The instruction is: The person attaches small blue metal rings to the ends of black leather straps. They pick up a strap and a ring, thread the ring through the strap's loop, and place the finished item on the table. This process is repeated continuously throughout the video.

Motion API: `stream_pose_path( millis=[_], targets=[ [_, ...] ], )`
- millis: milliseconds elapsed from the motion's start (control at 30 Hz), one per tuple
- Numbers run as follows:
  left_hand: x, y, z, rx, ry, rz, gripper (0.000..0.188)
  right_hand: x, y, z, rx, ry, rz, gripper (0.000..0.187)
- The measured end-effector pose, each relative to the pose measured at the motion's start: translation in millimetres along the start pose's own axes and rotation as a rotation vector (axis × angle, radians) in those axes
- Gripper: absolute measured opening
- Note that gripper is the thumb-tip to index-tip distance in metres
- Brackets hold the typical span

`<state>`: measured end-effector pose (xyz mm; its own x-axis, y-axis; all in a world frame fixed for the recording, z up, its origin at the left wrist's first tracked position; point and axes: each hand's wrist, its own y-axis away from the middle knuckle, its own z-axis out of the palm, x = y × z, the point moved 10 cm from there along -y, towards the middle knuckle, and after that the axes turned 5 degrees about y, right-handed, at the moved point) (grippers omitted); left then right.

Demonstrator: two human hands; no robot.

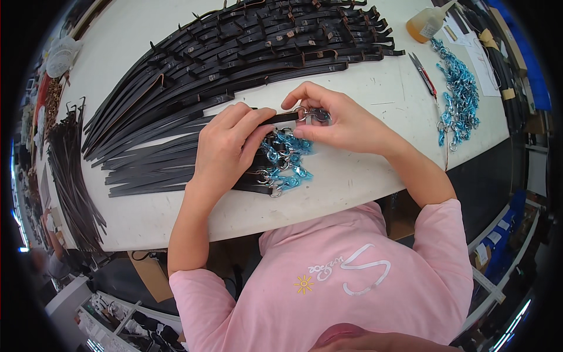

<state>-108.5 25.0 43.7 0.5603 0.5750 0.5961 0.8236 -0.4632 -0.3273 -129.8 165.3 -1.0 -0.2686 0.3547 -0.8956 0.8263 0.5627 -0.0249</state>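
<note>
Above the near part of the white table, my left hand (226, 138) is closed with thumb and fingertips on a black strap (286, 117). At the strap's right end hangs a silver snap hook (319, 115) with a ring, which my right hand (346, 120) grips; its index finger is curled above. Below the hands lie several finished-looking straps (152, 161) side by side, their tails pointing left. Snap hooks in blue plastic wrap (287, 155) sit at their right ends, partly covered by my left hand.
A big spread of black straps (252, 44) with small loops covers the far table. To the right are red-handled snips (424, 75), a heap of blue-wrapped hooks (460, 88) and a spouted bottle of amber liquid (423, 24). Another strap bundle (70, 158) hangs over the left edge.
</note>
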Motion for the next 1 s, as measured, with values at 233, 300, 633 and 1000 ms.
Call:
stream_pose_path(
  millis=[233,300,633,1000],
  targets=[
    [12.2,-1.8,-5.3,0.074,-0.138,0.109,0.020,-25.7,4.8,-5.9,0.120,0.272,-0.114,0.026],
    [14.0,-1.5,-4.8,0.071,-0.172,0.122,0.019,-30.1,6.9,-8.2,0.181,0.323,-0.183,0.023],
    [13.9,-1.4,4.1,0.022,-0.092,0.048,0.013,-18.8,1.9,-2.5,0.059,0.209,-0.045,0.020],
    [9.3,2.5,2.9,0.104,0.071,0.072,0.018,-47.8,12.2,-9.0,0.219,0.298,-0.256,0.022]
  ],
)
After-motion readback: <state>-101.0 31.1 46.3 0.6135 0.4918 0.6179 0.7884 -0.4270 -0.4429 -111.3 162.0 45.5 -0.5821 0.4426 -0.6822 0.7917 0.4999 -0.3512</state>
